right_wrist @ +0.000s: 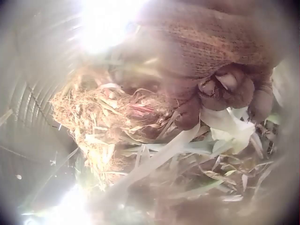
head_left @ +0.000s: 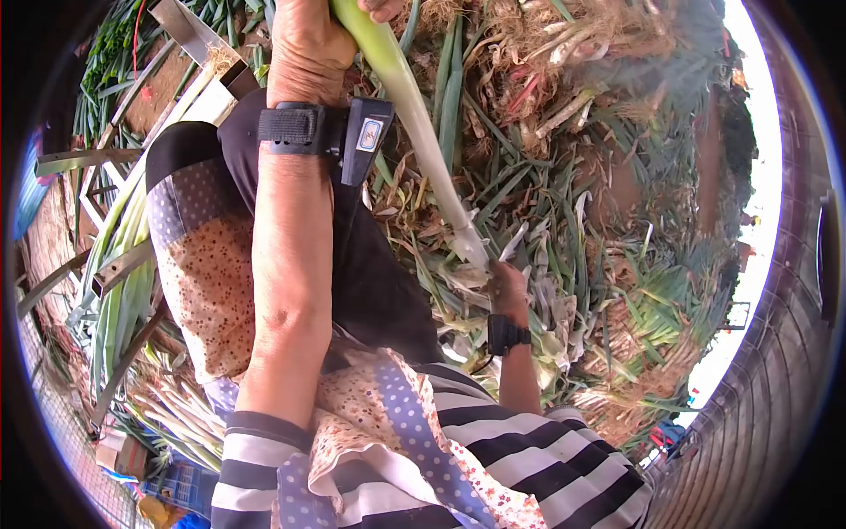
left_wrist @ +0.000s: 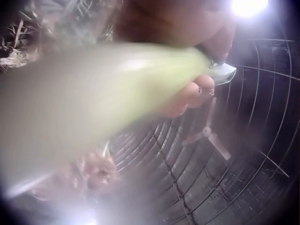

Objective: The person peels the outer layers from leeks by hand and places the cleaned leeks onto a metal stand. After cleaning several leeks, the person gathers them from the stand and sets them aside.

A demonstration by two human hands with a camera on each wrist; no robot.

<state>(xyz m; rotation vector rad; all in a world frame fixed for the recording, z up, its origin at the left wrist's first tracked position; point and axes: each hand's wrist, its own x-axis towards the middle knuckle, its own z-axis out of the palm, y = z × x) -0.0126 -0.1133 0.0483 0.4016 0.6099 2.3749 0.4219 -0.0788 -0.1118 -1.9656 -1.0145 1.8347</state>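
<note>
A long leek (head_left: 423, 132) slants across the head view, green at the top and white lower down. My left hand (head_left: 313, 40) grips its green part at the top edge, partly cut off by the frame. In the left wrist view the leek (left_wrist: 103, 93) is large and blurred, with fingers (left_wrist: 192, 96) curled round its far side. My right hand (head_left: 508, 291) is at the leek's white lower end. The right wrist view shows this hand in a brown knit glove (right_wrist: 211, 42), its bent fingers pinching pale outer leaves (right_wrist: 229, 129).
Stripped leaves (head_left: 529, 207) pile up beside my legs, with a heap of rooted leeks (head_left: 546, 70) beyond. Other leeks (head_left: 123, 282) lie against a metal frame (head_left: 123, 260) on the left. A blue crate (head_left: 176, 485) stands at the lower left.
</note>
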